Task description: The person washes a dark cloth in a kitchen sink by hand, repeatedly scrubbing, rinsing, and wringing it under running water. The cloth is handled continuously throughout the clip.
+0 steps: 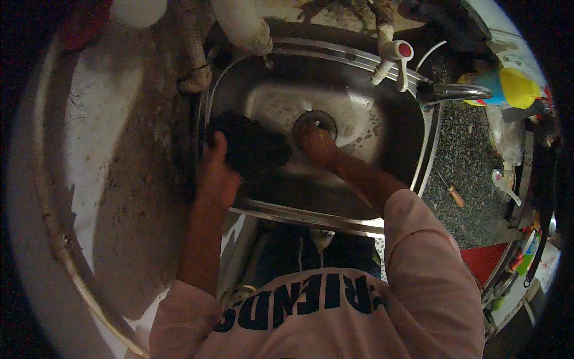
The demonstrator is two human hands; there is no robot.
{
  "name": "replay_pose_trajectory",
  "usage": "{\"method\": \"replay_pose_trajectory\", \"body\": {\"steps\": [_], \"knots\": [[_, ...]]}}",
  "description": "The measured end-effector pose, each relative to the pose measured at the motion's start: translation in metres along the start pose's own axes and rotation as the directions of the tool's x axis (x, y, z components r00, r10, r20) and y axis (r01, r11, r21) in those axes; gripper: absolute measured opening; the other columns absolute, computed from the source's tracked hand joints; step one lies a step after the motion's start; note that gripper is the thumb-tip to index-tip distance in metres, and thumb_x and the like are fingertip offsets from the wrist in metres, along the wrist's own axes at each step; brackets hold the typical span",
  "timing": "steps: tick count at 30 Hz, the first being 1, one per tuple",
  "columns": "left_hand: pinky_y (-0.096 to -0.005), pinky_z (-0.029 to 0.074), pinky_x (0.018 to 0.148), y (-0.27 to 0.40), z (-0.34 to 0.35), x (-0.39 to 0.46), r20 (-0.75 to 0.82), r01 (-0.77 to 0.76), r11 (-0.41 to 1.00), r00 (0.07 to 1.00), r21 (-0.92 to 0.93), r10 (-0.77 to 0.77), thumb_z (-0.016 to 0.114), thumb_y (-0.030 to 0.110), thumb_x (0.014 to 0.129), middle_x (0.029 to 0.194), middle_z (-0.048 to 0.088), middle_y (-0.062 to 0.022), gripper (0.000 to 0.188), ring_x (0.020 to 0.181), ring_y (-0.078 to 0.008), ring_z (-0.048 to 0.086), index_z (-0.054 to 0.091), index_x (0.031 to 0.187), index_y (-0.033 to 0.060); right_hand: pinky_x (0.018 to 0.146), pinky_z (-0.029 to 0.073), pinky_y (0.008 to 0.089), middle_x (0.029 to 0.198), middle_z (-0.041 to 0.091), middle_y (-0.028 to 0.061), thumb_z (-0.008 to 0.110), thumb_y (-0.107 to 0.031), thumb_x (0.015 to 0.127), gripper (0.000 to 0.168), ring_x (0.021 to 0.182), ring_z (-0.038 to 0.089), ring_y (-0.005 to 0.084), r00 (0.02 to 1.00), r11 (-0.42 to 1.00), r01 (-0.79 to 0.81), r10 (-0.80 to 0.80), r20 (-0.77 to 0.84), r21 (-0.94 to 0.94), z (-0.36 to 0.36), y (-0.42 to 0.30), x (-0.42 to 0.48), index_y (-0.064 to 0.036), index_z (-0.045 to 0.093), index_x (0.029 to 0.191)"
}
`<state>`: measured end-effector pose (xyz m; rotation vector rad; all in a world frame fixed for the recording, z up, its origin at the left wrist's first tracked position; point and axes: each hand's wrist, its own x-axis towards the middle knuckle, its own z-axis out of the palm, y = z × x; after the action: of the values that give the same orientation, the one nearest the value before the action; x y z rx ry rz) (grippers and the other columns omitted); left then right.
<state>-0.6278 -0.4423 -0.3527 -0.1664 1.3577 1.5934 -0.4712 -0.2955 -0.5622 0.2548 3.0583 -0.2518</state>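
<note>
My left hand (218,175) is at the left side of a stainless steel sink (269,208), its thumb raised and its fingers curled. Against it is a very dark lumpy shape (258,146), too dim to tell whether it is a cloth or a shadow, or whether the hand grips it. My right hand (317,142) reaches down to the round drain (329,120) in the basin floor. Its fingertips are hidden in the drain area, where a small bright spot shows. Water drops dot the basin to the right of that hand.
A white tap with a lever (399,56) overhangs the back rim; a curved metal spout (462,92) is at the right. On the speckled counter (464,139) lie a wooden-handled pointed tool (453,192), a white spoon (506,186) and a yellow-and-blue container (506,88). Pipes (242,24) stand at the back left.
</note>
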Motion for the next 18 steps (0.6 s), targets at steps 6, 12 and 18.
{"method": "replay_pose_trajectory", "body": {"steps": [6, 12, 18], "knots": [[-0.0432, 0.047, 0.095, -0.005, -0.005, 0.001, -0.047, 0.024, 0.999, 0.999, 0.045, -0.022, 0.045, 0.044, 0.097, 0.127, 0.055, -0.0104, 0.052, 0.114, -0.0262, 0.055, 0.044, 0.132, 0.0057, 0.079, 0.049, 0.0440, 0.099, 0.060, 0.0170, 0.057, -0.005, 0.073, 0.024, 0.097, 0.056, 0.0348, 0.962, 0.917, -0.221, 0.260, -0.080, 0.331, -0.022, 0.014, 0.025, -0.004, 0.062, 0.097], [-0.0425, 0.047, 0.095, 0.001, -0.004, -0.001, -0.067, 0.022, 0.985, 0.998, 0.169, -0.011, 0.045, 0.045, 0.097, 0.127, 0.055, -0.0103, 0.053, 0.115, -0.0260, 0.055, 0.044, 0.132, 0.0053, 0.083, 0.047, 0.0468, 0.101, 0.057, 0.0198, 0.058, -0.007, 0.075, 0.026, 0.099, 0.054, 0.0380, 0.909, 0.776, -0.263, 0.399, -0.122, 0.574, 0.012, -0.025, 0.046, -0.003, 0.059, 0.101], [-0.0433, 0.046, 0.095, 0.006, 0.009, -0.001, -0.001, -0.009, 0.999, 1.000, -0.043, 0.009, 0.046, 0.044, 0.096, 0.128, 0.054, -0.0101, 0.053, 0.116, -0.0260, 0.054, 0.041, 0.134, 0.0075, 0.089, 0.046, 0.0444, 0.114, 0.054, 0.0210, 0.055, -0.014, 0.084, 0.030, 0.104, 0.052, 0.0395, 0.977, 0.810, -0.173, 0.212, -0.003, 0.560, 0.073, -0.011, -0.016, -0.003, 0.056, 0.112]]}}
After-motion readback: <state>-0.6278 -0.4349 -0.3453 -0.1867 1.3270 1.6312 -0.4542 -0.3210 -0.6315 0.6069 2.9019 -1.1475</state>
